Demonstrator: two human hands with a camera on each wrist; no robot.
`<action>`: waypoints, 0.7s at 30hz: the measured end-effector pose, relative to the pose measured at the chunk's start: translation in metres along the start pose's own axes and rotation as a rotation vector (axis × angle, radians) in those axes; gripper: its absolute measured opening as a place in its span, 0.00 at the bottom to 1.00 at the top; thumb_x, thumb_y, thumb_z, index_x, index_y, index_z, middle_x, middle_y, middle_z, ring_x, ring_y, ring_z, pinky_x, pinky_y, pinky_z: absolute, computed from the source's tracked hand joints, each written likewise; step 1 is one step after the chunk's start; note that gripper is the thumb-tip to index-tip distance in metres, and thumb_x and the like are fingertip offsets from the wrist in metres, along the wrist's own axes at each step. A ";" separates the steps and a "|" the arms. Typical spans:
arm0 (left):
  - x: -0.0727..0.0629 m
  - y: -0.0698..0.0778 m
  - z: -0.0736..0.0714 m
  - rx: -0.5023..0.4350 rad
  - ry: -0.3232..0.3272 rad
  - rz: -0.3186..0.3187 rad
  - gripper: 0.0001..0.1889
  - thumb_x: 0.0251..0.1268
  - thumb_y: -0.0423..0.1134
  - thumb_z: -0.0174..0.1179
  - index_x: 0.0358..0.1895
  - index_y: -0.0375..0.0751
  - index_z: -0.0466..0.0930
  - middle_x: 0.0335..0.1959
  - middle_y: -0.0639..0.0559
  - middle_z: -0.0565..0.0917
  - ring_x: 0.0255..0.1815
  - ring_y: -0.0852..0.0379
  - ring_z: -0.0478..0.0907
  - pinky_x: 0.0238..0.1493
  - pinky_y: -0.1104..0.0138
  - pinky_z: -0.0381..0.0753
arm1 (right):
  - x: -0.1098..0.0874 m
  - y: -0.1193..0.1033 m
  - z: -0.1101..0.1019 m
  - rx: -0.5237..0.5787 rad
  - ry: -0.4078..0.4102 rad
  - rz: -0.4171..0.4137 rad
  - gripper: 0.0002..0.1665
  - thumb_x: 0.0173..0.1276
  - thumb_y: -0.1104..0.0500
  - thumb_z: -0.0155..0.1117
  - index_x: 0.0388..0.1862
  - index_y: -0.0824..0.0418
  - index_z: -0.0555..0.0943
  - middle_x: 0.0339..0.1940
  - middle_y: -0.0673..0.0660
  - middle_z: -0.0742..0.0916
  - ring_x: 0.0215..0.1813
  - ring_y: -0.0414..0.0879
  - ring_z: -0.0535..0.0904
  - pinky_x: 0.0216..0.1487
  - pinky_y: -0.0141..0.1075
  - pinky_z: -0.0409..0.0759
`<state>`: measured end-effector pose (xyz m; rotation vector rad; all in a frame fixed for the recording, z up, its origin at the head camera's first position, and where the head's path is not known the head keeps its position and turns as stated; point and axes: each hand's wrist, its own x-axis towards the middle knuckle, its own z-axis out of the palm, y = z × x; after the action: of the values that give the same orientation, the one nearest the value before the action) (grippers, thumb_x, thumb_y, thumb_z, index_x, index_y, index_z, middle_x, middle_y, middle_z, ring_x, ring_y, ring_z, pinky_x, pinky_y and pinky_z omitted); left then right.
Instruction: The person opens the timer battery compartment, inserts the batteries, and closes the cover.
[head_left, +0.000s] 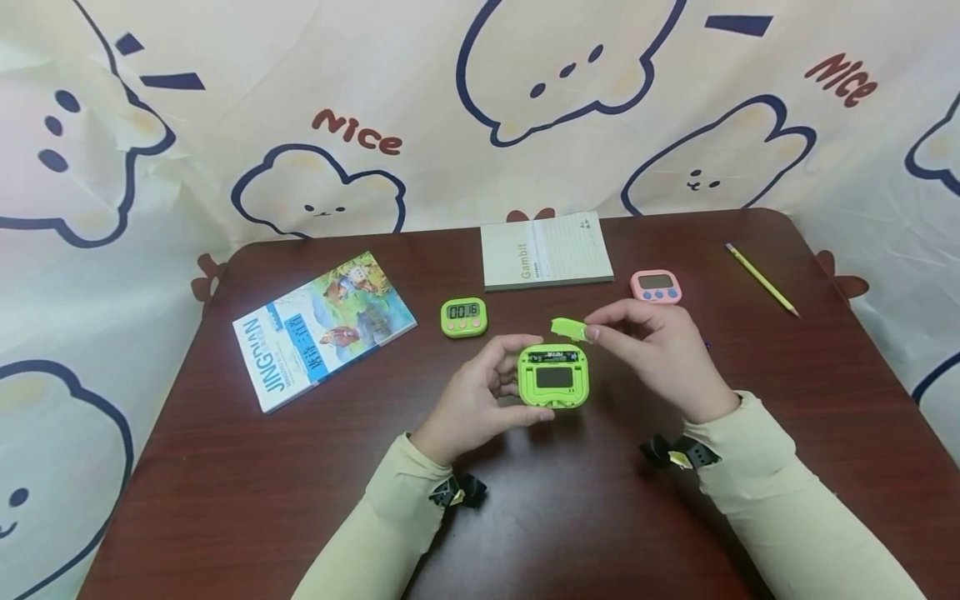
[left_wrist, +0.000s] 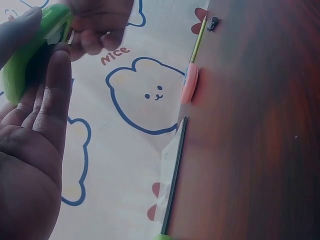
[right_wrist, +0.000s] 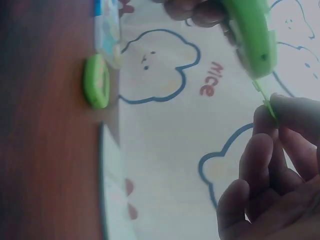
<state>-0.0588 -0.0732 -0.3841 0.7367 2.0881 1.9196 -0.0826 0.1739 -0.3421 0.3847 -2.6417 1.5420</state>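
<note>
My left hand [head_left: 476, 396] grips a green digital timer [head_left: 553, 398] by its left side, thumb along the lower edge and fingers at the top. The timer's back faces up; a dark battery [head_left: 553, 357] lies in the uncovered slot along its upper part. Between thumb and forefinger, my right hand [head_left: 667, 354] pinches a small green battery cover [head_left: 568, 328] just above the timer's top edge. From the side, in the right wrist view, the cover [right_wrist: 268, 104] looks thin and sits close by the timer [right_wrist: 252, 42].
Behind the hands stand another green timer [head_left: 463, 318] reading 0016, a notebook [head_left: 551, 258] and a pink timer [head_left: 656, 285], partly behind my right hand. A picture-covered book [head_left: 324, 332] lies at left, a yellow pencil [head_left: 762, 280] at right. A small black object [left_wrist: 213, 24] is near the pencil.
</note>
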 end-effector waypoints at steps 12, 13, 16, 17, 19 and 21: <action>0.000 0.001 -0.001 0.021 -0.002 0.024 0.39 0.53 0.28 0.76 0.68 0.42 0.65 0.56 0.47 0.84 0.51 0.57 0.85 0.52 0.63 0.85 | 0.002 -0.023 0.011 -0.011 -0.072 -0.134 0.07 0.65 0.61 0.74 0.40 0.50 0.90 0.36 0.42 0.87 0.38 0.42 0.80 0.37 0.33 0.80; 0.000 0.001 -0.001 0.019 -0.002 0.028 0.39 0.53 0.28 0.75 0.68 0.42 0.65 0.56 0.47 0.84 0.51 0.56 0.85 0.52 0.63 0.85 | 0.002 -0.023 0.011 -0.008 -0.084 -0.136 0.07 0.65 0.61 0.74 0.41 0.50 0.90 0.36 0.42 0.87 0.39 0.41 0.80 0.38 0.32 0.80; 0.000 0.002 -0.001 0.010 -0.002 0.039 0.39 0.53 0.28 0.75 0.68 0.44 0.66 0.55 0.48 0.84 0.51 0.56 0.85 0.51 0.62 0.85 | 0.003 -0.021 0.012 0.002 -0.116 -0.141 0.08 0.64 0.62 0.74 0.40 0.50 0.90 0.37 0.43 0.86 0.40 0.41 0.80 0.38 0.32 0.80; 0.000 0.002 -0.001 0.008 -0.002 0.041 0.39 0.54 0.28 0.75 0.68 0.44 0.66 0.55 0.48 0.84 0.51 0.56 0.85 0.51 0.62 0.85 | 0.003 -0.021 0.012 0.001 -0.126 -0.145 0.09 0.64 0.62 0.74 0.40 0.50 0.90 0.37 0.43 0.85 0.41 0.41 0.79 0.38 0.32 0.80; 0.000 0.002 -0.001 0.006 -0.004 0.044 0.39 0.54 0.28 0.75 0.68 0.44 0.66 0.54 0.48 0.84 0.51 0.56 0.85 0.51 0.62 0.85 | 0.003 -0.020 0.012 0.002 -0.145 -0.159 0.09 0.64 0.63 0.74 0.40 0.50 0.90 0.38 0.43 0.85 0.41 0.42 0.79 0.38 0.31 0.79; 0.000 0.002 -0.001 0.004 -0.007 0.046 0.39 0.54 0.28 0.75 0.69 0.42 0.65 0.54 0.48 0.85 0.51 0.57 0.85 0.51 0.62 0.85 | 0.003 -0.020 0.011 -0.004 -0.164 -0.176 0.10 0.64 0.64 0.73 0.41 0.50 0.90 0.39 0.44 0.84 0.42 0.41 0.79 0.39 0.30 0.79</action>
<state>-0.0588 -0.0743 -0.3824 0.7981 2.0888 1.9349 -0.0802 0.1542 -0.3302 0.7520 -2.6422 1.5112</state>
